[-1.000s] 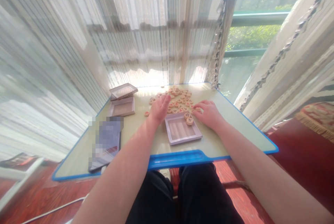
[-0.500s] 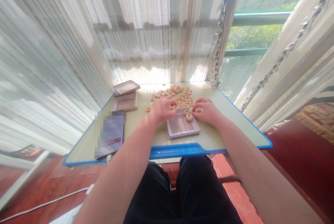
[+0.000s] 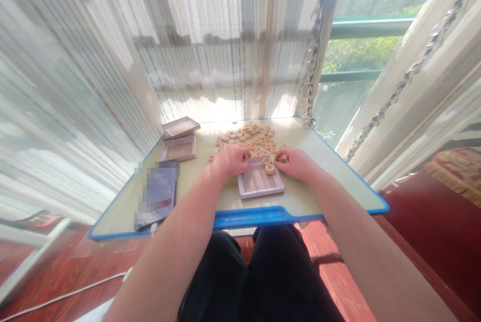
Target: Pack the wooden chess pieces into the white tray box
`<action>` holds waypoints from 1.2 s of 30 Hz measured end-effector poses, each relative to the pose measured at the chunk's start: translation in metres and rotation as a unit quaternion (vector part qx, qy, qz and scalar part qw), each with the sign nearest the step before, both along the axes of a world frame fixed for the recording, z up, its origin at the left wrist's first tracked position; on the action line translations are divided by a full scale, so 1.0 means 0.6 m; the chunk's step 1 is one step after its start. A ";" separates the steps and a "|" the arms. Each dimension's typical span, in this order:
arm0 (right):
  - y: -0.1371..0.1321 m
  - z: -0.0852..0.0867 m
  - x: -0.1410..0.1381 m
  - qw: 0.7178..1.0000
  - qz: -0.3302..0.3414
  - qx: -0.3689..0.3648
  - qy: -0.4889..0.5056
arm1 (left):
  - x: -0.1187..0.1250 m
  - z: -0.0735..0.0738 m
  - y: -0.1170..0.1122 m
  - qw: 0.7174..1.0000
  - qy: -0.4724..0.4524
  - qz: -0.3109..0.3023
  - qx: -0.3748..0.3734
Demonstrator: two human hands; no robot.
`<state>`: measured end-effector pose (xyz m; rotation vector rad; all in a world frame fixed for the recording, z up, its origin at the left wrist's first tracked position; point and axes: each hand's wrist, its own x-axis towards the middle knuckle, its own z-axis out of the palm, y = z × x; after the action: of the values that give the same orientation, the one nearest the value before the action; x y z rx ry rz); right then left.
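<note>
A shallow square tray [image 3: 259, 195] lies near the table's front edge. Two round wooden Chinese chess pieces [image 3: 269, 169] with dark characters rest in its upper right corner, one partly on or against the other. At the tray's upper left corner, my left hand [image 3: 231, 161] has its fingers curled in; what they hold, if anything, is hidden. Beside the right rim my right hand [image 3: 295, 163] is closed, thumb and fingers around another Chinese chess piece [image 3: 283, 158]. Beyond both hands spreads a loose heap of Chinese chess pieces [image 3: 244, 135], some with red characters.
Two more shallow trays [image 3: 178, 148] sit at the table's back left, one tilted. A dark flat device [image 3: 160, 194] with a white cable lies at the left. Blue edging [image 3: 250, 217] rims the table [image 3: 334, 182]. Sheer curtains [image 3: 218, 61] hang behind it.
My left fingers have drawn back from the heap and curled at the tray's corner. My right thumb and fingers have closed in beside the tray. The view has shifted slightly.
</note>
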<state>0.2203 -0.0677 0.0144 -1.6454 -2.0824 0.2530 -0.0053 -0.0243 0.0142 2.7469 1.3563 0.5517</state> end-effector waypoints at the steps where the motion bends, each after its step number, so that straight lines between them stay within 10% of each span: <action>1: -0.003 0.002 -0.001 1.000 0.003 0.021 0.006 | 0.000 -0.001 0.001 1.000 -0.001 0.001 0.001; 13: -0.055 0.018 -0.045 0.973 0.223 0.061 0.017 | 0.004 0.004 0.000 1.000 -0.010 0.015 -0.002; 36: -0.043 0.010 -0.023 0.981 0.192 0.015 0.021 | 0.002 0.006 -0.004 0.998 0.026 0.058 0.003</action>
<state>0.2064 -0.0933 0.0202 -1.1981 -2.3461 0.3747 -0.0041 -0.0264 0.0177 2.7188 1.5372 0.4927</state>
